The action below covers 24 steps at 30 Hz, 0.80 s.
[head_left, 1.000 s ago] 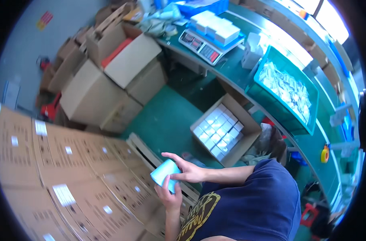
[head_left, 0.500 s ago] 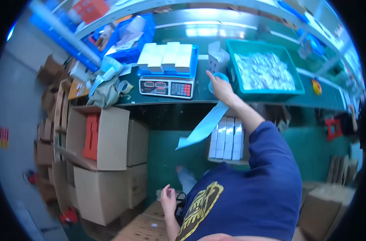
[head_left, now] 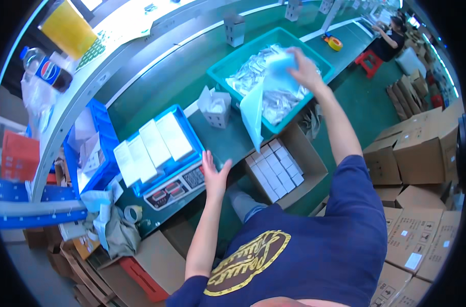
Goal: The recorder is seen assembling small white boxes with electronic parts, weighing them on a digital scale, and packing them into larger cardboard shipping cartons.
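Observation:
My right hand (head_left: pixel 307 72) is closed on a roll of light-blue tape or film (head_left: pixel 280 71), blurred by motion, above a teal bin (head_left: pixel 228 81) of small silvery packets (head_left: pixel 276 108). From the roll a loose pale-blue strip (head_left: pixel 252 115) trails down over the bin's near edge. My left hand (head_left: pixel 215 175) is raised with fingers apart, holding nothing, close to the right end of a digital scale (head_left: pixel 173 188). On the scale sits a blue tray (head_left: pixel 190 140) with several white boxes (head_left: pixel 153 146). An opened white carton (head_left: pixel 215 108) stands between scale and bin.
Below the bench edge is a cardboard box (head_left: pixel 315 174) of small white boxes (head_left: pixel 275 171). Left of the scale are a blue crate (head_left: pixel 109 148) and a tape roll (head_left: pixel 133 213). Stacked cartons (head_left: pixel 417 230) fill the right. A person (head_left: pixel 389 40) sits far right.
My view has turned to the right. My right hand has carried the blue roll from beside the white carton to over the bin. My left hand has risen from low down to the scale.

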{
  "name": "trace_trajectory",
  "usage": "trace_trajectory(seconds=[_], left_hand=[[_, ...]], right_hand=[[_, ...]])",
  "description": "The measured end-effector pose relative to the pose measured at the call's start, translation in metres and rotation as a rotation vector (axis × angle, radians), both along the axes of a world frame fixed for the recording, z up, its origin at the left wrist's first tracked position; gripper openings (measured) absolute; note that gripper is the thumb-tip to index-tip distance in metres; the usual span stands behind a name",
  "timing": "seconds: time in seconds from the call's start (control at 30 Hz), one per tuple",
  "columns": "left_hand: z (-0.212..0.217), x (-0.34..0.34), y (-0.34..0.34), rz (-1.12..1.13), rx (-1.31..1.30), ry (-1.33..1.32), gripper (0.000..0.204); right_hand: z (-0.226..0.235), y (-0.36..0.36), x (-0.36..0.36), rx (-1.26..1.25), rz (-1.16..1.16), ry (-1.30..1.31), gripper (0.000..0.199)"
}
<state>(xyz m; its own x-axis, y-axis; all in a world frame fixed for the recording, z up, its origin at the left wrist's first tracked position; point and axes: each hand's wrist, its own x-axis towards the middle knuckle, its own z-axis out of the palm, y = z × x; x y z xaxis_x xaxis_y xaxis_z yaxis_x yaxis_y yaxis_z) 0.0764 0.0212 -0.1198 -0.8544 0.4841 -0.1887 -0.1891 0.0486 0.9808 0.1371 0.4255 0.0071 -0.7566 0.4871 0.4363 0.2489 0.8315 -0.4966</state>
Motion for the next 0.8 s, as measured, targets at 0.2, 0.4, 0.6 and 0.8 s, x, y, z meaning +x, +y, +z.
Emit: trace_trajectory(seconds=[0.2,0.4,0.6,0.8], left_hand=[[-0.014,-0.075,0.138,0.237,-0.241,0.300,0.106],[-0.025,-0.109,0.137,0.330,-0.199,0.250,0.106],[0.100,-0.118,0.032,-0.030,0.030,0.428,0.109],[0.130,-0.144,-0.072,-0.381,0.460,0.723,0.122]], right_hand=[[-0.071,0.010,-0.016,0.356,0.004,-0.356,0.068],[-0.005,-0.118,-0.042,-0.361,-0.139,0.005,0.057],[0.044,-0.202,-0.057,-0.434,0.237,0.111,0.060],[0.039,-0.315,-0.092,-0.860,0.760,0.531,0.074]])
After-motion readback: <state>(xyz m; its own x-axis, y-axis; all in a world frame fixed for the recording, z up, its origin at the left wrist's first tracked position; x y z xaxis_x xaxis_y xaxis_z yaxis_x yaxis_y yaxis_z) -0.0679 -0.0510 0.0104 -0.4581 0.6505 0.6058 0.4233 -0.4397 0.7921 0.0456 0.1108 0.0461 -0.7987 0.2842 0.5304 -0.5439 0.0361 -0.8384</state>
